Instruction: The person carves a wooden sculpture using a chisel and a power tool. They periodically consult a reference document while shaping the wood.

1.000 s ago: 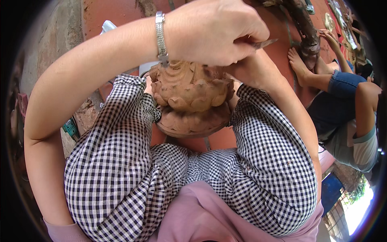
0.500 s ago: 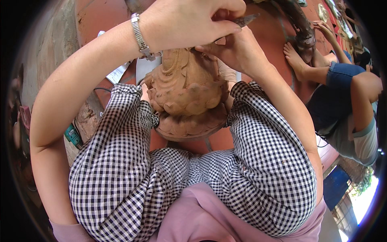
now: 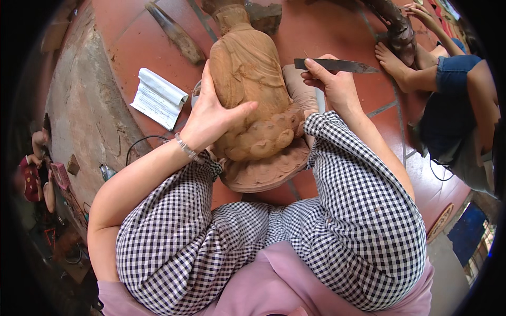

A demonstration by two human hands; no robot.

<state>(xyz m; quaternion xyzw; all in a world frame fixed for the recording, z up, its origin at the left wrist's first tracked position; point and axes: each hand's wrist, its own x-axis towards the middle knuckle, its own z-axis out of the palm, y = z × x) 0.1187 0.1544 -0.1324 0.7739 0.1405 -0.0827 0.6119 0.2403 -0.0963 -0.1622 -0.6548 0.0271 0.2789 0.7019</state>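
Wooden statue (image 3: 247, 89) lies on the red tiled floor (image 3: 126, 26) between my knees, its carved, scalloped base (image 3: 263, 158) nearest my body and its upper end pointing away from me. Long axis: roughly straight ahead, tipped a little to the left at the far end.

My left hand (image 3: 213, 113) is open and spread flat against the left flank of the statue, thumb reaching across the front surface just above the base; a metal bracelet (image 3: 185, 148) sits on that wrist. This hand is the one in contact with the work.

My right hand (image 3: 332, 84) is closed around a flat metal blade (image 3: 342, 66), held just beside the right edge of the statue but not touching it. The blade lies crosswise, its tip pointing right, away from the wood.

My checked trouser legs (image 3: 358, 210) flank the base on both sides. A folded white paper (image 3: 158, 97) lies on the floor to the left. Another person's bare foot (image 3: 392, 66) rests on the floor beyond the blade tip.
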